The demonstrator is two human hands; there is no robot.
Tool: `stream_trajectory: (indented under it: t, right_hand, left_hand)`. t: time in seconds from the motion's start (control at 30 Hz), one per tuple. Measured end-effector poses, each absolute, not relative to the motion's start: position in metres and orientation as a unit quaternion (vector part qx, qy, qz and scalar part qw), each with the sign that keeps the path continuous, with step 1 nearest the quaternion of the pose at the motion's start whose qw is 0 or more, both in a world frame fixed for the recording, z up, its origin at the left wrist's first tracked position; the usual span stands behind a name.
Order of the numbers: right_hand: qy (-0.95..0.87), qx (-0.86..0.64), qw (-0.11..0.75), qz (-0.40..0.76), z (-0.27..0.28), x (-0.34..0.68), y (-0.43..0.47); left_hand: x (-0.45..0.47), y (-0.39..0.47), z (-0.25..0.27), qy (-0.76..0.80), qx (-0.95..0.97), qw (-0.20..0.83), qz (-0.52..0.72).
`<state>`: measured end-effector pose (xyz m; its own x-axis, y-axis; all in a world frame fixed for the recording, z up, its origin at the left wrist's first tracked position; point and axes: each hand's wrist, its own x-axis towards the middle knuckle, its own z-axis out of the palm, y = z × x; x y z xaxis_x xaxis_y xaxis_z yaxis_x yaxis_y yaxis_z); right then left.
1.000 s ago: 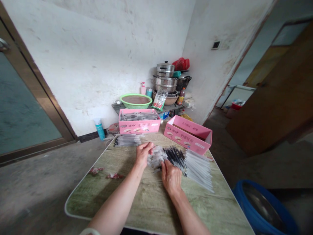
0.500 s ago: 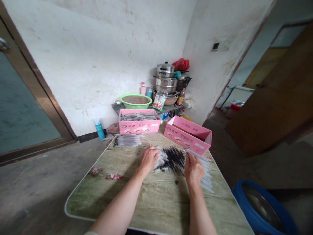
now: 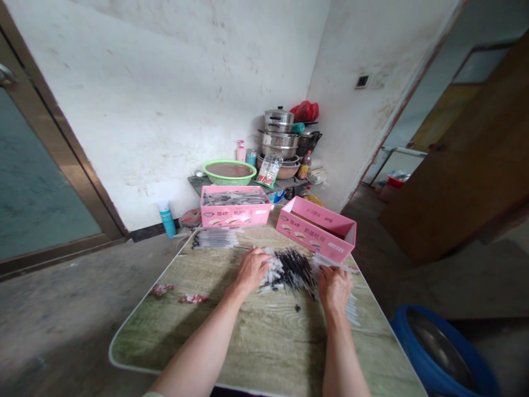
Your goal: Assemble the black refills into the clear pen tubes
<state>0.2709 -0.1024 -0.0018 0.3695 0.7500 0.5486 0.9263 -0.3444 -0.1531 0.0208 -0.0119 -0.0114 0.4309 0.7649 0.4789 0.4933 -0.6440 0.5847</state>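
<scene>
My left hand [image 3: 251,270] rests with curled fingers at the left side of a pile of whitish translucent pen caps [image 3: 273,270]; what its fingertips hold is hidden. Black pen refills [image 3: 295,267] lie in a heap between my two hands. On the right, my right hand [image 3: 335,286] is closed over clear plastic pen barrels [image 3: 352,309], its fingers curled down among them. One small black piece [image 3: 297,309] lies alone on the table below the heap. A row of clear pens with dark ends [image 3: 217,238] is laid out at the far left.
A pink box [image 3: 235,212] full of pens stands at the back; another pink box [image 3: 318,231] sits right of it, its inside mostly hidden. Behind are a green basin [image 3: 230,179] and stacked steel pots [image 3: 280,140]. A blue tub [image 3: 446,353] stands right of the table [image 3: 256,347].
My right hand has moved slightly right, farther over the clear barrels. My left hand stays nearly in place beside the caps.
</scene>
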Motion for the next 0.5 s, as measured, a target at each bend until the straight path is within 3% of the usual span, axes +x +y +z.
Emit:
stream_trajectory:
  t: [0.5]
  right_hand:
    - [-0.606,-0.737,0.257,-0.154,-0.014,0.278,-0.099]
  left_hand:
    - [0.018,-0.007,-0.008,0.392,0.808,0.204,0.389]
